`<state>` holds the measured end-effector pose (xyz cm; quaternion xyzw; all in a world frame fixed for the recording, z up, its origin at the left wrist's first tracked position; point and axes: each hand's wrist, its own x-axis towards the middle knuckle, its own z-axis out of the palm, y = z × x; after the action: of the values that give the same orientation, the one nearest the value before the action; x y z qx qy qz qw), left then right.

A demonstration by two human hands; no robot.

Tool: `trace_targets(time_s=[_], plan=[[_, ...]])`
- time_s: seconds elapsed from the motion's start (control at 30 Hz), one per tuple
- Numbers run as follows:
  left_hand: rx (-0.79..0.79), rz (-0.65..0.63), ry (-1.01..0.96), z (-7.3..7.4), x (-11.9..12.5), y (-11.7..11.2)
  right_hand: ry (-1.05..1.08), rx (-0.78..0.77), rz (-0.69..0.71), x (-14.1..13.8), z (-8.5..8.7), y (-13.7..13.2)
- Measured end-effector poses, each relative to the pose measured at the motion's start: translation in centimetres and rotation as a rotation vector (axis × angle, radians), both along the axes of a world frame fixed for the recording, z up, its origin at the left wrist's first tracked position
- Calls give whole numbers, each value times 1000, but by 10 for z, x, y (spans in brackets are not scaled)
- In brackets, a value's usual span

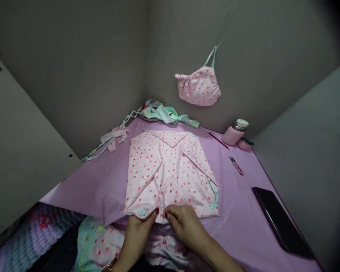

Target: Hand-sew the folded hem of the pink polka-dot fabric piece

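Note:
A pink garment (174,170) with red dots lies spread on the purple cloth that covers the table. A V-shaped fold shows at its far edge, and mint-green trim runs along part of its right side. My left hand (141,228) grips the near edge, thumb on top and fingers hidden beneath the fabric. Just to the right, my right hand (181,223) pinches the same edge between thumb and fingers. A narrow strip of the fabric lies between the two hands. More dotted and mint-green fabric (107,241) is bunched below, on my lap.
Thread snips (236,165), a red pencil (218,140), a pink bottle (234,133) and a small pink-lidded jar (245,143) stand or lie at right, with a black phone (280,219) nearer. Mint-green strips (167,114) lie at the back. A dotted pouch (200,87) hangs on the wall.

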<state>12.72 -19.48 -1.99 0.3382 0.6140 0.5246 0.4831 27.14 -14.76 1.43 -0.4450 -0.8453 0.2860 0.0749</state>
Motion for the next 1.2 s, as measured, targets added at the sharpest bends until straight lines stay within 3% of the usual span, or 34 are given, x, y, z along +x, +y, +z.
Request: trace_targets(time_s=[0.13, 0.27, 0.47, 0.73, 1.03, 1.2], plan=[[40, 6, 11, -2, 0, -1, -86, 59, -33, -6, -1, -3], [58, -41, 33, -2, -2, 0, -39, 64, -36, -7, -5, -3], [-152, 10, -148, -5, -2, 3, 224, -102, -69, 2, -8, 0], [-247, 34, -369, 2, 1, 4, 366, -213, -98, 6, -9, 1], [-273, -12, -249, 3, -1, 4, 404, -233, -132, 7, -12, 0], [-296, -15, -306, 2, 1, 6, 401, -228, -127, 7, -15, 1]])
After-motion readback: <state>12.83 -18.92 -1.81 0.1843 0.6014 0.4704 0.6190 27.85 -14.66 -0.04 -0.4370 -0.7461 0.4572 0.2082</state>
